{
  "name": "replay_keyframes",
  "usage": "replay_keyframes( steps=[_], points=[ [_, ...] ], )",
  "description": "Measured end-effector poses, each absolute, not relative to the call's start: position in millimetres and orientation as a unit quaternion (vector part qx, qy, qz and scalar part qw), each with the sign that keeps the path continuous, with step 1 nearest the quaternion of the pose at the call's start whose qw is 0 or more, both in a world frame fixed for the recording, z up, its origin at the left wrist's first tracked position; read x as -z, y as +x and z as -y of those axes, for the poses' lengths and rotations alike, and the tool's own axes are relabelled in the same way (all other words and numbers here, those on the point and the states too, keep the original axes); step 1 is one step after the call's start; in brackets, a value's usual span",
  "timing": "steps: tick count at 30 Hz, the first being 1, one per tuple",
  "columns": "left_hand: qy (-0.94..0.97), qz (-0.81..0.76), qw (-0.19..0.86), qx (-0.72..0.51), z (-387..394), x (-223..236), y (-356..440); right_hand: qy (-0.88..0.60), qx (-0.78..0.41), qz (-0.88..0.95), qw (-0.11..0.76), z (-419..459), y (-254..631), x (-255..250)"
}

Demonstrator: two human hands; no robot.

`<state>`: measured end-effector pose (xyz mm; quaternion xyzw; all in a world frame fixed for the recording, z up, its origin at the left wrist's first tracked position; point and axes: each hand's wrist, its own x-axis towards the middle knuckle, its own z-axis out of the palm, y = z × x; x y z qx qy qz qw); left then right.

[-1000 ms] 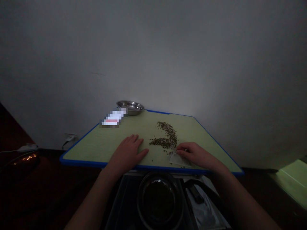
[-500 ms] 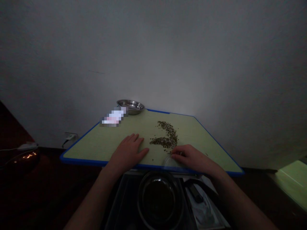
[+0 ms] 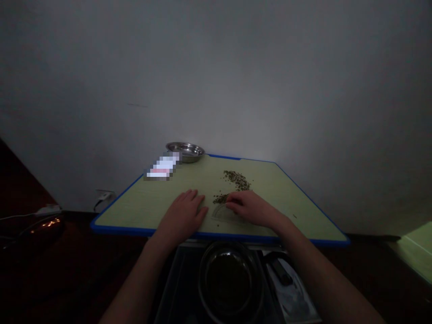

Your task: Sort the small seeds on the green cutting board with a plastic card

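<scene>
A pile of small dark seeds (image 3: 237, 181) lies on the green table top (image 3: 141, 204) with a blue rim. My left hand (image 3: 183, 215) lies flat on the table, fingers stretched out, just left of the seeds. My right hand (image 3: 251, 208) rests on the near part of the pile, fingers curled down on a clear, half-round plastic piece (image 3: 222, 212) that lies flat beside the seeds. A dark round bowl (image 3: 230, 279) sits below the table's near edge.
A steel dish (image 3: 185, 151) stands at the table's far left corner beside a blurred flat packet (image 3: 162, 166). A plug and cable (image 3: 103, 197) hang at the wall on the left. A second green surface (image 3: 418, 252) shows at the right.
My right hand has moved left and away from me, from the near edge onto the seed pile, with the clear plastic piece. My left hand has stayed put.
</scene>
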<state>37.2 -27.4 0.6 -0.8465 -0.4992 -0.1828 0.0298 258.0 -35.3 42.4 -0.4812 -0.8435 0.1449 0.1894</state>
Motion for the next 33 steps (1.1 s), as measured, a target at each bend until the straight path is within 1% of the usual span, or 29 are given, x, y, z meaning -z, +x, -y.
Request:
replay_keyframes(
  steps=[3,10,16,22,28,33],
  points=[
    [-0.846,0.499,0.027,0.187,27.9,-0.7,37.3,-0.466,-0.147,0.855,0.175,32.8,252.6,-40.5],
    [-0.843,0.502,0.021,0.193,28.3,-0.3,37.3,-0.427,-0.204,0.868,0.15,37.2,256.7,-41.6],
    [-0.844,0.506,0.022,0.177,28.6,-2.3,38.4,-0.414,-0.215,0.871,0.158,42.8,260.4,-42.5],
    [-0.845,0.502,0.024,0.183,28.6,-1.2,38.5,-0.431,-0.224,0.86,0.156,51.6,266.5,-47.2],
    [-0.846,0.5,0.03,0.185,29.1,-1.4,37.8,-0.48,-0.24,0.822,0.192,54.4,295.3,-50.2],
    [-0.848,0.504,0.035,0.161,28.8,-2.1,38.0,-0.544,-0.2,0.783,0.228,47.4,336.6,-39.6]
  ],
)
